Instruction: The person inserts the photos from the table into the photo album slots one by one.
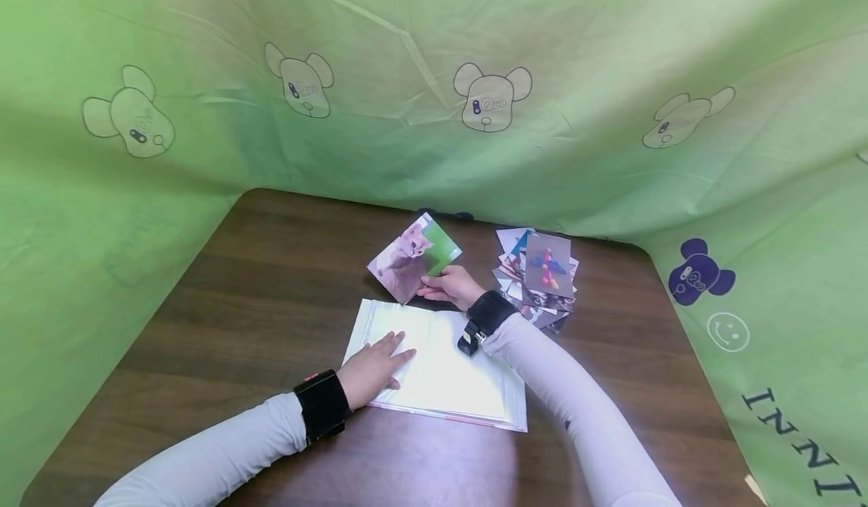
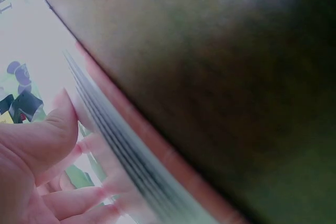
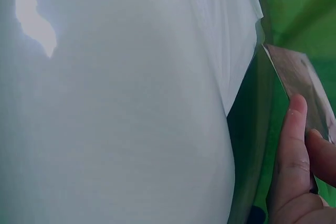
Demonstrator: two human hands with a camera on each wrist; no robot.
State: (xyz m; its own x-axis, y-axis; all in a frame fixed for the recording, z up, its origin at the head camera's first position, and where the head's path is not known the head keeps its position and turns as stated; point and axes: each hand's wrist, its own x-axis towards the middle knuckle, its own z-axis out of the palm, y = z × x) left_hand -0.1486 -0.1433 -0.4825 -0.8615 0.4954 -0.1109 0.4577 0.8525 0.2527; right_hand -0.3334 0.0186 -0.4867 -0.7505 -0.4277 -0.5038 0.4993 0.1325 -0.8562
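An album (image 1: pixel 464 379) lies spread on the table, showing white, glossy pages. My left hand (image 1: pixel 371 373) rests on its left page with the fingers straight and spread. In the left wrist view the stacked page edges (image 2: pixel 113 140) run close beside the thumb and fingers. Beyond the album's far edge, my right hand (image 1: pixel 454 287) pinches a photo (image 1: pixel 400 262) of a cat against green and white by its near right corner. The right wrist view shows thumb and finger gripping the photo (image 3: pixel 299 72), next to the album's page (image 3: pixel 131 103).
A loose pile of photos (image 1: pixel 548 266) lies at the back right, beyond my right forearm. The brown wooden table (image 1: pixel 224 319) is enclosed by green cloth (image 1: pixel 393 138) printed with bear heads, along the back and both sides.
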